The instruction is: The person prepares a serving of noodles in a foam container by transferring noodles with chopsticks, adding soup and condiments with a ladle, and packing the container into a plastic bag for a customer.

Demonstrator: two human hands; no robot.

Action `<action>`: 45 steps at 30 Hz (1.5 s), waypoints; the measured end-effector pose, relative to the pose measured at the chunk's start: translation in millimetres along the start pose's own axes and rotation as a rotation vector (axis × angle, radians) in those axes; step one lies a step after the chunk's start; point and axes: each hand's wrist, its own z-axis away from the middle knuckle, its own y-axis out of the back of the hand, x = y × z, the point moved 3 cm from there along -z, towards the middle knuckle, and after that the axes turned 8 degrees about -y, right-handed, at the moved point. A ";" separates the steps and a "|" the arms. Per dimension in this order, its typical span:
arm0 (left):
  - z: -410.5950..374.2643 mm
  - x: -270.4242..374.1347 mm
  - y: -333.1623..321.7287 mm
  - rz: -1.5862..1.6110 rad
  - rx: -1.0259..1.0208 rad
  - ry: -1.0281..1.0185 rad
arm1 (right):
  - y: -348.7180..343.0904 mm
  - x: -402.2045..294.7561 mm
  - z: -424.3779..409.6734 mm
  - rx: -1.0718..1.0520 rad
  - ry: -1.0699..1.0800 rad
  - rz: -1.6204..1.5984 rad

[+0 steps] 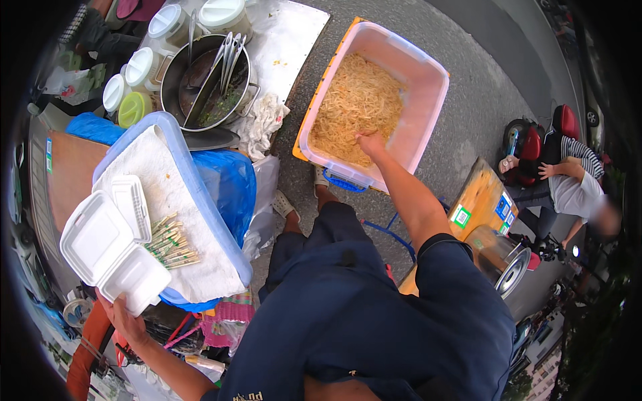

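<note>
A white foam takeaway box (115, 250) stands with its lid up at the lower left, and my left hand (125, 318) holds its near edge. Another foam box (131, 208) lies behind it on a white cloth (210, 260), beside a heap of wrapped toothpicks or short skewers (173, 245). My right hand (370, 142) reaches into a large clear plastic tub (426, 110), its fingers touching a mass of pale shredded food or thin noodles (358, 100). Whether those fingers grip any of it, I cannot tell.
Left of the tub, a steel pot (246, 75) holds dark sauce, a ladle and tongs, with lidded containers (143, 67) around it. On the right are a wooden board (471, 195), a metal-lidded container (501, 255) and a person (572, 185) beside a red scooter.
</note>
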 end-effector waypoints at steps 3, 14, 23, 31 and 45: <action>55.5 6.5 -116.5 0.170 -0.266 0.258 | -5.1 14.4 -8.4 -0.065 -0.190 -0.461; 76.7 -14.6 -204.2 0.290 -0.700 0.686 | -15.8 31.8 11.6 -0.479 -0.364 -1.179; 26.1 -6.0 -314.9 0.105 -0.768 0.423 | 3.2 28.9 45.6 -0.548 -0.338 -1.355; -6.5 -62.7 -466.1 -0.006 -0.743 -0.110 | 97.6 -50.6 144.6 -0.517 0.003 -1.161; 35.3 -143.7 -543.2 0.918 -0.718 0.767 | 153.4 -171.6 285.0 -0.040 0.670 -0.105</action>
